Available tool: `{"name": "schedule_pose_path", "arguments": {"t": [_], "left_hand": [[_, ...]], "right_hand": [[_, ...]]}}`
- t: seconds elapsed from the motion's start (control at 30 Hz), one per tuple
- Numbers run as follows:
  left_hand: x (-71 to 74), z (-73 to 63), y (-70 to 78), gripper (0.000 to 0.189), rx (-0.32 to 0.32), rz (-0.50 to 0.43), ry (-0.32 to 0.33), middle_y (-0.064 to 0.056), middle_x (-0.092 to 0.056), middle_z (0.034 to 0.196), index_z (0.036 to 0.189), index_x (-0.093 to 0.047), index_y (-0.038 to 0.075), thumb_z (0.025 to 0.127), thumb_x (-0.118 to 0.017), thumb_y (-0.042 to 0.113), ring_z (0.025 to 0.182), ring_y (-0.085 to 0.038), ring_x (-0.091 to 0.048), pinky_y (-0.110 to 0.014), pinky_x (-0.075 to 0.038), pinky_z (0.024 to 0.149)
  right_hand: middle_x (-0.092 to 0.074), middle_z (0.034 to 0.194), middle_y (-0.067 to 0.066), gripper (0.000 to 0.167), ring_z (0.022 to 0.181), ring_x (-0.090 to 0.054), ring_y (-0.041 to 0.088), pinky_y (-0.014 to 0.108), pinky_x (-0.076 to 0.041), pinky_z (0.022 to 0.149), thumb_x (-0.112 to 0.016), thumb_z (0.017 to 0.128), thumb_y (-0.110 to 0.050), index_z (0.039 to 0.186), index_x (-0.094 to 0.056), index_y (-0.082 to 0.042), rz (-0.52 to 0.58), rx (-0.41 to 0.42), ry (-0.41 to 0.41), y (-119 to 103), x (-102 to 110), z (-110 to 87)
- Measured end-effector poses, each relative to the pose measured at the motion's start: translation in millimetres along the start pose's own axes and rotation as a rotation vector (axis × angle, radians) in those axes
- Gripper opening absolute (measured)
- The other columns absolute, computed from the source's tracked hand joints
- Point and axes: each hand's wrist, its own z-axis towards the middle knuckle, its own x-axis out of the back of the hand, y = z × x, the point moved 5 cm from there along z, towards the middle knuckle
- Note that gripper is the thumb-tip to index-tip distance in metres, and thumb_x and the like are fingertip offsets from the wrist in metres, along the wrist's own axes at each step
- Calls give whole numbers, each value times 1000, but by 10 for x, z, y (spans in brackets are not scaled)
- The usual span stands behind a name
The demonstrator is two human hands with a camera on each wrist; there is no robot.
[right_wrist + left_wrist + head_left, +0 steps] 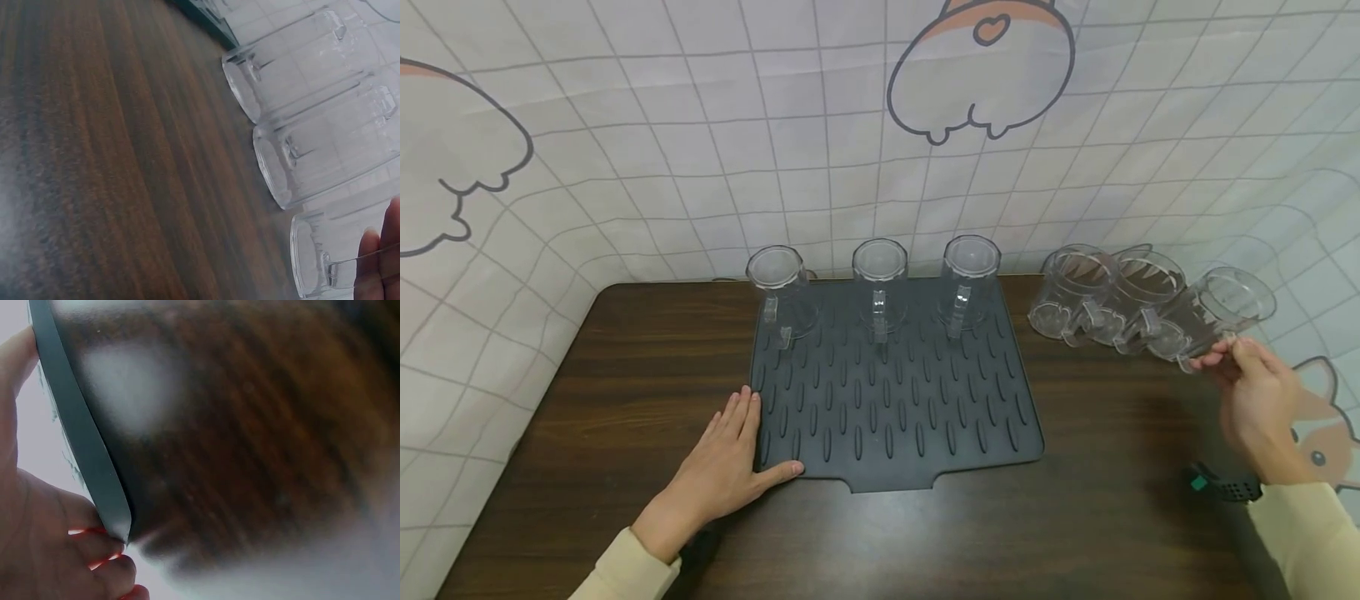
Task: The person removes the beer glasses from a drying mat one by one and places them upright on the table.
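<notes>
My right hand [1262,396] pinches the handle of the rightmost clear glass mug [1232,296], whose base end also shows in the right wrist view beside the fingertips [370,262]. Close to its left stand two more glass mugs [1150,279] [1075,271], rims up. A dark grey ridged drying mat [872,417] lies on the table. My left hand [722,467] rests at the mat's left front corner, fingers straight along the side and thumb on the front edge. Along the mat's back, three glass mugs [778,271] [880,262] [972,258] seem to stand upside down, handles toward me.
The dark wooden table [625,400] carries everything. Behind it hangs a white grid-patterned cloth [700,167] with cartoon animal prints, which also runs down both sides. A dark wrist strap [1232,487] sits at my right wrist.
</notes>
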Motion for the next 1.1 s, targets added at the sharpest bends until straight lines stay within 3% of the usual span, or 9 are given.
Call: {"name": "schedule_pose_path", "arguments": {"t": [0.33,0.67,0.9,1.1], "left_hand": [[-6,0,-2,122,3,7,-6,-31,-14,171,161,-19,-10,88,-56,81,159,-49,-17,-66,-22,127],[-3,0,-3,122,6,1,-6,-31,-13,171,161,-18,-10,88,-57,80,160,-49,-16,-66,-21,128],[-16,6,-7,123,3,-3,-5,-31,-13,171,161,-18,-10,88,-57,80,159,-49,-17,-66,-20,128],[-9,-3,-2,122,9,-10,-12,-31,-12,171,161,-18,-10,88,-57,80,160,-49,-15,-66,-19,128]], "right_hand": [[-70,68,13,27,60,-71,21,28,-62,61,-56,104,-3,84,-66,11,72,20,-30,39,-97,48],[-73,77,12,31,68,-74,21,27,-63,68,-48,109,-8,92,-67,8,32,-74,-193,67,-107,157],[-76,88,18,35,82,-77,28,31,-62,83,-39,111,-9,101,-67,10,137,-231,-403,38,-108,199],[-77,91,20,37,86,-78,30,33,-63,84,-37,111,-9,103,-66,11,152,-263,-456,26,-110,248]]}}
